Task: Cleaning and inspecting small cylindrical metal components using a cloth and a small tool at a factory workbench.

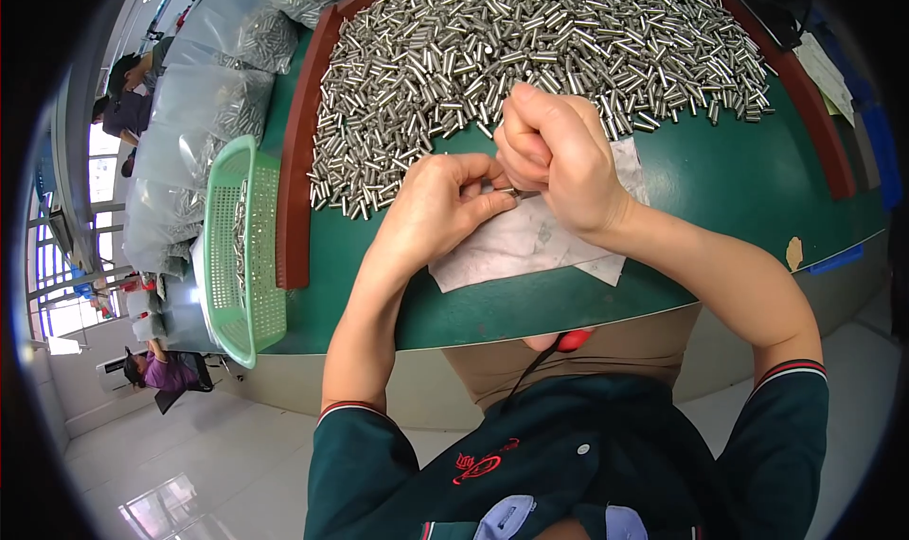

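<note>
The left hand (440, 199) had its thumb and index finger pinched nearly together at the tips, with 1 small cylindrical metal pin (512, 192) apparently between them. That pin sat over the whitish sheet (511, 242), just beside the right hand and short of the heap of metal pins (530, 29). The right hand (568, 161) was curled into a tight fist, thumb side uppermost; whether it had anything inside, I could not tell.

The pin looked rigid and solid, so squeezing was unlikely to bend or mark it. A single piece would probably have felt light, though dense for its size, while a fistful would have weighed noticeably more. Its smooth, shiny round side suggested a tendency to slip and roll, especially on the flat green tabletop (701, 180). The surest hold seemed to be 2 fingertips set on opposite sides at mid-length, or 1 on each end face. The sheet looked thin, limp and creased, best taken by a free corner.
</note>
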A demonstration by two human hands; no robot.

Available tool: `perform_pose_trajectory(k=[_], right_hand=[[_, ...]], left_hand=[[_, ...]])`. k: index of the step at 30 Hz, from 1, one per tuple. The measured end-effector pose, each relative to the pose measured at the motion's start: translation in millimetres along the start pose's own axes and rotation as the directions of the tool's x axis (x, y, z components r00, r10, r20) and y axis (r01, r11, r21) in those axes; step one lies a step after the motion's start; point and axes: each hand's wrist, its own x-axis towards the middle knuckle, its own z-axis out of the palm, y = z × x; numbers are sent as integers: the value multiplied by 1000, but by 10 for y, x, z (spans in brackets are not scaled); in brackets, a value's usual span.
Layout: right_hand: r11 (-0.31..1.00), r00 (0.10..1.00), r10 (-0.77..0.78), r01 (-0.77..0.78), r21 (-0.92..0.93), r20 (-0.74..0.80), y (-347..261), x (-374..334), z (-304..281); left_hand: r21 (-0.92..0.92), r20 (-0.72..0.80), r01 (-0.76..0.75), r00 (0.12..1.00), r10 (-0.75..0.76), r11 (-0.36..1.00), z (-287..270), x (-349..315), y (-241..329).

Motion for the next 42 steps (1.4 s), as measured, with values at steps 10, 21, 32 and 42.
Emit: perform_pose_trajectory(k=[10,21,32,42], right_hand=[[975,993,49,-24,221,-104,-151,57,-148],[976,987,104,-78,203,-123,-124,70,-131],[980,987,111,-89,179,-114,-104,72,-143],[982,990,97,-77,175,-104,-99,78,-138]], left_hand=[[-852,136,76,988,77,518,-104,-40,-72],[-971,201,203,979,-26,126,-128,45,-218],[-974,186,196,978,-92,117,-129,35,-230],[-893,-77,-18,990,-114,449,-333,12,-354]])
